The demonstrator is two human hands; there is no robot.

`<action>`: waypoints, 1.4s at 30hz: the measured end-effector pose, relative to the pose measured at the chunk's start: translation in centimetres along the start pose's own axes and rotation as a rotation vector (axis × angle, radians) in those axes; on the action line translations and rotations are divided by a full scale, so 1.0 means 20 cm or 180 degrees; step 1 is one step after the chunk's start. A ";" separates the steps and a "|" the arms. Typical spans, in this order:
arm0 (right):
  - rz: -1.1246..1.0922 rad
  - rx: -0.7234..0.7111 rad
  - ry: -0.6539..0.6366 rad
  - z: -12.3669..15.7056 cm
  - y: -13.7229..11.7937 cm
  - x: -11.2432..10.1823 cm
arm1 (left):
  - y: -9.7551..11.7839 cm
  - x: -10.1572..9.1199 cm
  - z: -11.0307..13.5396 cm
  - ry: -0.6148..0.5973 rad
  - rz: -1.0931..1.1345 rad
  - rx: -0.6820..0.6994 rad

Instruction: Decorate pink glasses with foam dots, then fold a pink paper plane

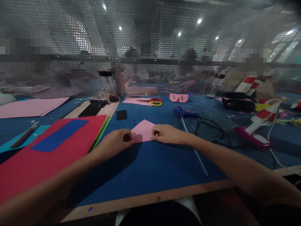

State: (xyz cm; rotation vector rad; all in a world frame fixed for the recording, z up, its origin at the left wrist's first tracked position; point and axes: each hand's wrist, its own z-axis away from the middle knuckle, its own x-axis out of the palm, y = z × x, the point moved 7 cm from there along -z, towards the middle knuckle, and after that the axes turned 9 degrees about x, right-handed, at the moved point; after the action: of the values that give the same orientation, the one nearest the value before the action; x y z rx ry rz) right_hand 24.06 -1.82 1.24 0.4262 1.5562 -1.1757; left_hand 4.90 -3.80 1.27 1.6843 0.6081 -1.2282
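A small pink piece of paper (144,130) with a pointed top lies on the blue table in front of me. My left hand (119,139) pinches its left corner. At the right corner, my right hand (164,133) grips the same paper with curled fingers. Beyond it are a small black square (121,115) and several tiny black bits. Red and yellow scissors (155,101) rest farther back beside another pink sheet (131,100). A folded pink cutout (179,98) with black squares stands to their right.
Red sheets (54,153) with a blue strip (60,135) lie left, near a black phone (91,108). Right are a blue glue gun (185,112) with a glue stick and cord, a magenta tool (254,137) and a black pouch (238,103). A perforated screen (150,40) stands behind.
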 end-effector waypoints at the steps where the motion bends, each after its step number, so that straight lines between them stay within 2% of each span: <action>1: -0.0002 -0.0003 0.0004 0.00 0.00 0.00 | -0.01 0.00 0.00 -0.0011 0.0007 -0.0001; 9: -0.0016 0.0033 -0.0031 0.00 -0.01 -0.01 | -0.04 -0.02 0.01 -0.0089 -0.0014 -0.0059; 17: -0.0027 0.0027 -0.0029 0.01 0.00 0.00 | -0.11 -0.04 0.04 -0.0075 -0.0093 -0.0132; 29: 0.0020 0.0071 -0.0090 0.01 -0.01 -0.01 | -0.13 -0.07 0.09 -0.0009 0.0082 -0.0219; 42: 0.0044 0.0064 -0.0036 0.00 0.00 -0.01 | -0.24 -0.07 0.14 0.0032 0.0208 -0.0325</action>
State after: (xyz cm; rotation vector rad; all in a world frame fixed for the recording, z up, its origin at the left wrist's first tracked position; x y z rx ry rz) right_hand 24.16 -1.86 1.33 0.4422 1.5305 -1.1822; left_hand -0.86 -3.94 0.54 1.6137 0.6072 -1.1244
